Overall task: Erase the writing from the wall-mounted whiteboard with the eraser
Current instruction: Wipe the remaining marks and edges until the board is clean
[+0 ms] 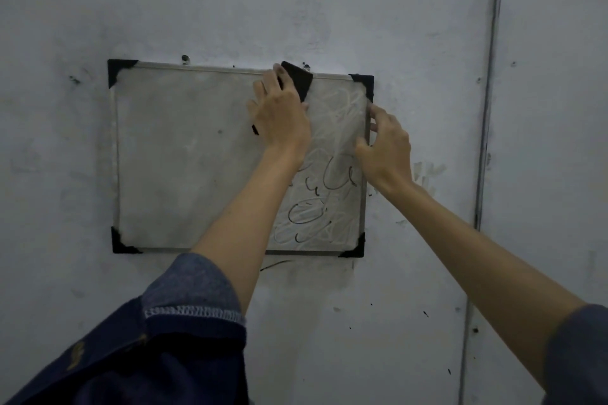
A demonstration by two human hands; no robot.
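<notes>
A small whiteboard (pixel 184 154) with a metal frame and black corner caps hangs on the wall. My left hand (pixel 281 112) presses a black eraser (pixel 297 79) against the board near its top edge, right of centre. My right hand (pixel 386 145) grips the board's right frame edge, thumb on the face and fingers curled at the rim. Black scribbles (pixel 316 204) and faint smeared traces cover the board's lower right part. The left half looks grey and wiped.
The board hangs from two screws (pixel 185 58) on a grey, stained wall (pixel 329 3). A vertical conduit (pixel 490 85) runs down the wall right of the board. Black ink marks (pixel 274 265) streak the wall just below the frame.
</notes>
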